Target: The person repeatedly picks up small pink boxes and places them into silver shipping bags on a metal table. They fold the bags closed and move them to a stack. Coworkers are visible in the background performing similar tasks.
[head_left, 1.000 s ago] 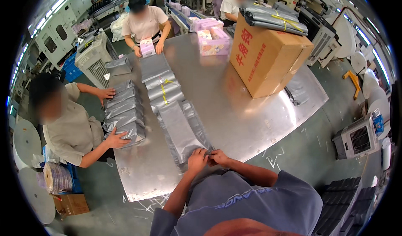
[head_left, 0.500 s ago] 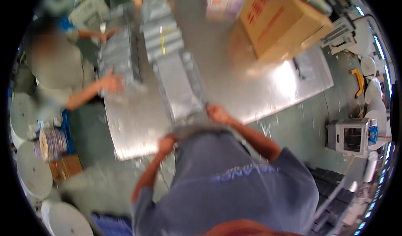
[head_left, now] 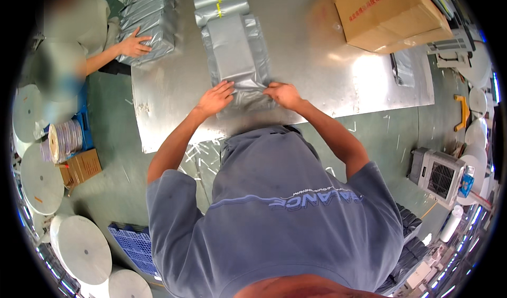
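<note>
A long grey plastic bag lies flat on the metal table in front of me, its crinkled near end toward my body. My left hand rests on the bag's near left side, fingers stretched over the plastic. At the opposite side, my right hand pinches the bag's edge between thumb and fingers. Beyond it, more grey plastic bags lie in an overlapping row, with a yellow strip across them.
At left, a co-worker's hand lies on a stack of grey bags. A large cardboard box stands on the table's right, near a clear plastic piece. Large white rolls and a blue pallet are on the floor.
The table and its things sit higher in the picture now. My hands have moved forward from near my waist, onto the bag's near end. My left fingers have straightened out.
</note>
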`<state>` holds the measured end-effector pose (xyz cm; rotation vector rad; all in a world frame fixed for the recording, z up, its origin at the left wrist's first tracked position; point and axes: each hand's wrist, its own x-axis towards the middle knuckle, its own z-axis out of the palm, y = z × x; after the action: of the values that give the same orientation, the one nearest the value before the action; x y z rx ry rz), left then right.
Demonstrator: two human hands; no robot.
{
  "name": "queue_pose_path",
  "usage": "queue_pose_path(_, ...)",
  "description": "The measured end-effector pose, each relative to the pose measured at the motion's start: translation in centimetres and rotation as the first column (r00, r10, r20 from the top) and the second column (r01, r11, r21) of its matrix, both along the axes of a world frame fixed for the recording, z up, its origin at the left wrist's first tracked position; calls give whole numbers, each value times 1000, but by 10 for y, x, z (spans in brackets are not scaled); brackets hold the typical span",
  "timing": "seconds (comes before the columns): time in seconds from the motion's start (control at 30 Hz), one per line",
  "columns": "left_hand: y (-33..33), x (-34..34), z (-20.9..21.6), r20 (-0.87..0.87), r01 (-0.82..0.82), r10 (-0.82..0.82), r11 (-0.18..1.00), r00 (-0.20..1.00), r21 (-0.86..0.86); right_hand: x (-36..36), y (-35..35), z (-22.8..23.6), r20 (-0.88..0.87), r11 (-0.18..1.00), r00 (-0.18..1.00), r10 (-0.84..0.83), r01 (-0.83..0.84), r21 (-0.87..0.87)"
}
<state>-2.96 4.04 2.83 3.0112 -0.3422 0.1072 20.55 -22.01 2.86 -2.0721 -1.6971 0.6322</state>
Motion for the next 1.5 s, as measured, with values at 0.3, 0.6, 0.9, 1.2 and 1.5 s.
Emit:
queue_pose_path(0.3, -7, 5, -44, -668, -401, 548, -536, 505, -743, -2, 67, -6, -723, 704, 376, -579, 678, -211)
queue_pose_path(0.6, 12, 29, -63, -606, -602, 659, -280, 445, -747, -12, 102, -18, -411, 849, 755, -510, 518, -102)
queue_pose_path(0.9, 134, -50, 69, -61, -871, 906, 383, 419, -308, 64, 139, 13, -423, 960, 867, -264, 279, -27)
queue_pose_path(1.2, 175, -59, 82, 156, -937, 924, 341, 350, 78, 522, 347, 27, 567, 877, 714, -411, 480, 32)
queue_pose_path(1.5, 90, 91, 58, -280, -824, 919, 79, 279, -560, 668, 404, 44, 700, 940, 681, -213, 339, -43)
